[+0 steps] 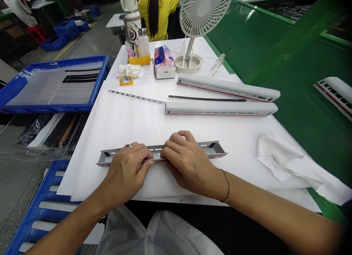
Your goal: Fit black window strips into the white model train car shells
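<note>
A grey model train car shell lies hollow side up on the white table in front of me. My left hand pinches its near wall left of the middle, thumb outside and fingers inside. Just to the right, my right hand grips the same wall, with its fingertips bent into the shell. Both hands partly hide the shell's middle. Beyond them rest two white train car shells with red stripes, one nearer and one farther. A dark strip lies between those two, and a slotted black strip reaches left from the nearer one.
A white fan, a tissue pack, yellow tape and bottles stand at the back. A crumpled white cloth lies right. Left is a blue tray of strips. A person in yellow sits ahead.
</note>
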Action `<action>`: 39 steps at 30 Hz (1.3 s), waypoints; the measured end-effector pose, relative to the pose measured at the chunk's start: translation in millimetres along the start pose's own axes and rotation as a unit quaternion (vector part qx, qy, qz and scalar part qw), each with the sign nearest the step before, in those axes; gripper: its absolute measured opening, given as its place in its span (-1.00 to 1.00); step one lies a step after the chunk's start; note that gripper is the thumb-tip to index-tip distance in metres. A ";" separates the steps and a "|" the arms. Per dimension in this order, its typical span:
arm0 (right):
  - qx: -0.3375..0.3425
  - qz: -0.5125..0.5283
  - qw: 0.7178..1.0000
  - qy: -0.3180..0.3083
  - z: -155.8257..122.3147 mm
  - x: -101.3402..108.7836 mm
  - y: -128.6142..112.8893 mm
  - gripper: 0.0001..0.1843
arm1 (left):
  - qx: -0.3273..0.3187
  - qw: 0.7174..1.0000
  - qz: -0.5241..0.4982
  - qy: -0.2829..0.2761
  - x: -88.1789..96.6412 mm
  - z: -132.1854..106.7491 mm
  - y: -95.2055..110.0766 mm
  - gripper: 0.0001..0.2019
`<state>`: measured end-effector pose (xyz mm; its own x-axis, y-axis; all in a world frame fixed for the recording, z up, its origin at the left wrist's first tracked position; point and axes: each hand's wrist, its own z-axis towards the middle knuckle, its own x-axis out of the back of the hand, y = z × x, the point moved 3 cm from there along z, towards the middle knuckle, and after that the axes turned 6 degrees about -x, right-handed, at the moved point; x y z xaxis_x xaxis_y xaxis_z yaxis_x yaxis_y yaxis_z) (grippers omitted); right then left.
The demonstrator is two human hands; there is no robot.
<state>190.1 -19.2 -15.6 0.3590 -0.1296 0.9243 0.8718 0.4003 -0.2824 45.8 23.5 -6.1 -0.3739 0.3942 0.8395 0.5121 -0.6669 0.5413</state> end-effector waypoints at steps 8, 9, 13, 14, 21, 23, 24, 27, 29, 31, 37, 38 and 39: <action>0.000 -0.002 1.000 -0.010 0.2 0.3 2.0 -0.83 | -0.014 0.999 0.048 0.015 -4.3 -0.6 -0.9 -0.88; 0.001 -0.006 1.000 -0.008 -0.1 -0.1 1.7 -0.84 | -0.021 0.998 0.055 0.021 -5.3 -1.0 -0.8 -0.88; 0.009 -0.030 0.999 0.011 -2.4 -4.1 -1.3 -0.87 | -0.052 0.994 0.078 0.056 -9.2 -4.1 1.0 -0.87; 0.009 -0.036 0.999 0.014 -3.0 -5.3 -2.1 -0.87 | -0.055 0.993 0.083 0.066 -9.8 -5.1 1.5 -0.87; 0.038 -0.048 0.998 0.023 -6.8 0.1 -0.1 -0.78 | -0.083 0.988 0.101 0.077 -11.6 -9.5 -0.6 -0.87; 0.040 -0.052 0.998 0.019 -9.1 6.4 3.7 -0.75 | -0.099 0.987 0.101 0.082 -10.7 -10.6 -2.5 -0.89; 0.034 -0.051 0.998 0.019 -10.5 9.6 5.8 -0.74 | -0.106 0.986 0.098 0.084 -10.2 -11.1 -3.3 -0.89; 0.003 -0.037 0.999 0.027 -15.1 15.2 10.6 -0.73 | -0.111 0.987 0.090 0.072 -9.8 -11.3 -4.5 -0.89; -0.013 -0.027 0.999 0.036 -17.3 14.6 11.3 -0.73 | -0.102 0.989 0.091 0.061 -10.2 -10.6 -3.9 -0.88; -0.018 -0.027 0.999 0.043 -18.3 11.2 10.7 -0.73 | -0.096 0.989 0.095 0.060 -11.0 -9.8 -2.4 -0.87; 0.004 -0.076 0.996 0.053 -19.7 2.5 9.6 -0.77 | -0.108 0.983 0.119 0.087 -14.4 -10.8 -0.3 -0.87; 0.008 -0.083 0.995 0.054 -19.9 2.7 9.5 -0.76 | -0.110 0.983 0.122 0.086 -14.6 -11.3 -0.6 -0.86; 0.010 -0.087 0.995 0.055 -20.0 3.2 9.2 -0.76 | -0.112 0.983 0.122 0.083 -14.7 -11.6 -0.8 -0.86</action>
<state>205.9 -34.1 -20.3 0.2375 -0.2962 0.9251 0.9176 0.3810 -0.1136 41.9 10.8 -19.5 -0.3912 0.1100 0.9137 0.4257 -0.8586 0.2856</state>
